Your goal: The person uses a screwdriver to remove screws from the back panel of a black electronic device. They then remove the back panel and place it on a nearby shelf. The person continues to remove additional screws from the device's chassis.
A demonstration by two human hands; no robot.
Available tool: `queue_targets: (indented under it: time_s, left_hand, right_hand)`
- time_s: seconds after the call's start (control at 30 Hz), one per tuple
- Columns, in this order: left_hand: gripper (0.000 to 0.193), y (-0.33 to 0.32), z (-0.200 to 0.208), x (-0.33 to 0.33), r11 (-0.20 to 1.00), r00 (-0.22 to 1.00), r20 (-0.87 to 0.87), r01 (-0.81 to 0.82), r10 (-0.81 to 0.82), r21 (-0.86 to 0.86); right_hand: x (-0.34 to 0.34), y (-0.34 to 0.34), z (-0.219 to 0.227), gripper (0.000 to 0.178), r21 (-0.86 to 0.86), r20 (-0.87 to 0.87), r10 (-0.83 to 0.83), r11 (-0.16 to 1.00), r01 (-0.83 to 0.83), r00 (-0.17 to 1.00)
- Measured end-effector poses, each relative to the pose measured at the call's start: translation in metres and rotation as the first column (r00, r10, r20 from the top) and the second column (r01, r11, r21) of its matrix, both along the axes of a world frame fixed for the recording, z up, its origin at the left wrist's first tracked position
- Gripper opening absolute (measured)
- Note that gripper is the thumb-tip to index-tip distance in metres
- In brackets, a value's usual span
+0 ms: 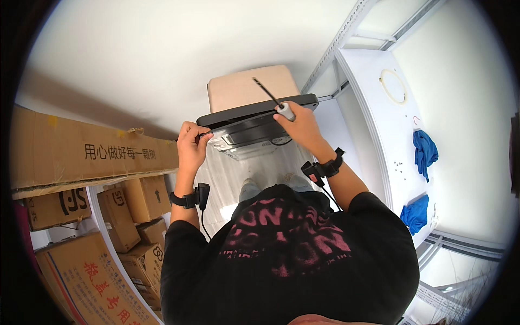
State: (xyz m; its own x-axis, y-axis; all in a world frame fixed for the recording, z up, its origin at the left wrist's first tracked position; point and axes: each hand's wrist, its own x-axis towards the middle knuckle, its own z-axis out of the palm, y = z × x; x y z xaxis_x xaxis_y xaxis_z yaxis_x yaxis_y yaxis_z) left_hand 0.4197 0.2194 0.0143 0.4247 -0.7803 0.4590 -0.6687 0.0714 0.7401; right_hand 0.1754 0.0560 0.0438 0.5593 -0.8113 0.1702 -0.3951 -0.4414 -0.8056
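In front of me stands a box-shaped unit (252,85) with a beige back part and a black, slightly curved rim. Its front has a dark panel (249,132) and a shiny silvery part at the left. My right hand (299,125) is closed round the pale handle of a screwdriver (286,111), whose dark shaft points up and to the left over the rim. At the unit's left front corner, my left hand (193,143) is pinched on a small dark piece that I cannot make out. Both wrists wear black straps with small devices.
Stacked cardboard boxes (81,276) fill a shelf at the left, under a long carton (92,146). On the right, a white shelf (379,108) carries a round hoop (393,86), a blue cloth (425,151) and small dark bits. A metal frame (338,40) rises behind it.
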Motion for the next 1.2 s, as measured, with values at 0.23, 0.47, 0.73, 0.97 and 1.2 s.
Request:
queue_targets:
  time_s: [0.23, 0.47, 0.73, 0.97, 1.2]
  left_hand:
    - [0.016, 0.007, -0.004, -0.003, 1.0, 0.998, -0.06, 0.02, -0.02, -0.007]
    - [0.018, 0.01, -0.003, -0.003, 0.999, 0.998, -0.05, 0.045, -0.046, -0.023]
    - [0.018, 0.017, -0.004, -0.001, 0.996, 0.992, -0.097, 0.087, -0.086, 0.007]
    - [0.017, 0.026, -0.015, -0.002, 0.991, 0.974, -0.183, 0.136, -0.132, 0.009]
    - [0.016, 0.01, 0.025, -0.009, 0.979, 0.963, -0.177, 0.201, -0.204, -0.033]
  right_hand:
    - [-0.004, 0.006, 0.009, 0.03, 0.017, -0.071, 0.109, 0.994, -0.108, 0.992]
    - [-0.017, -0.001, 0.002, 0.03, 0.028, -0.101, 0.043, 0.999, -0.041, 0.994]
    - [-0.056, -0.017, 0.011, 0.03, -0.079, -0.245, -0.153, 0.987, 0.138, 0.957]
    - [-0.074, -0.01, -0.002, 0.028, -0.12, -0.169, -0.235, 0.969, 0.217, 0.957]
    - [-0.108, -0.011, 0.004, 0.028, -0.232, 0.028, -0.219, 0.948, 0.22, 0.975]
